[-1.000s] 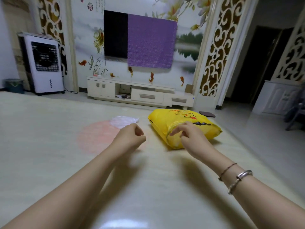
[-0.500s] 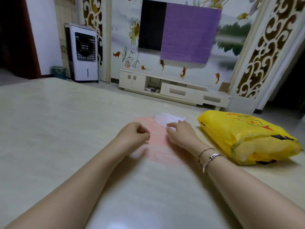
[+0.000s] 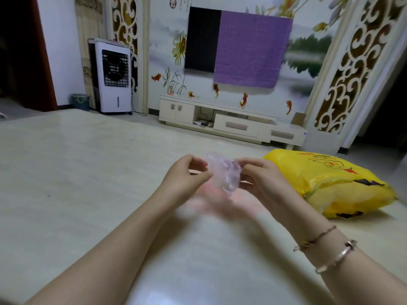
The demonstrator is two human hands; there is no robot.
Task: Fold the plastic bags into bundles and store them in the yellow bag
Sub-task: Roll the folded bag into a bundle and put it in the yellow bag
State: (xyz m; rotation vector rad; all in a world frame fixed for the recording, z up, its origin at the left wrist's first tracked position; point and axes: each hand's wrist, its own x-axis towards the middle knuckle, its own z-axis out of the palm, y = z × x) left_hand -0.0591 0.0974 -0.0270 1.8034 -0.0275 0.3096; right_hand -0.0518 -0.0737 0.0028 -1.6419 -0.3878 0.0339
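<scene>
Holding one crumpled clear plastic bag (image 3: pixel 222 173) above the pale worktop (image 3: pixel 77 172), both hands meet at the middle of the view: left hand (image 3: pixel 187 175) pinches the bag's left edge between thumb and fingers, right hand (image 3: pixel 261 178) grips its right side with curled fingers. Yellow bag (image 3: pixel 330 183), bulging, printed in red and black, lies on the worktop just right of the right hand. Two bracelets (image 3: pixel 326 249) on the right wrist. Behind: white fan unit (image 3: pixel 113 77), low cabinet (image 3: pixel 229 123), purple cloth (image 3: pixel 251 50) over a dark screen.
</scene>
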